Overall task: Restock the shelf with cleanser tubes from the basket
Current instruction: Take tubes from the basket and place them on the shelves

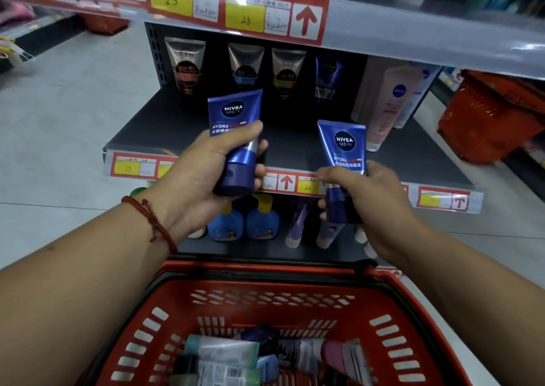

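Several loose tubes [224, 353] lie jumbled in the red basket [392, 294] nearest the camera. They are blurred and cut off by the lower edge, so their labels and number cannot be made out.

Just beyond, each hand holds one blue cleanser tube upright, cap down, in front of the shelf [153, 120]. The left hand [203, 167] wraps thumb and fingers round the lower body and cap of the left tube [236, 137]. The right hand [374, 208] grips the right tube [343, 161] lower down, its fingers hiding much of the cap.

These tubes look light, with soft, glossy walls that would dent or slip under a squeeze. The stiff cap and the body just above it seem the safest hold, and the flat cap should let each one stand.

Farther back, a row of standing tubes [185, 64] sits in deep shadow against the rear panel. A blue one [327, 75] at its right end may match the two in hand, but it is too dim to be sure. Whatever stands on the upper shelf [413, 28] is out of frame.
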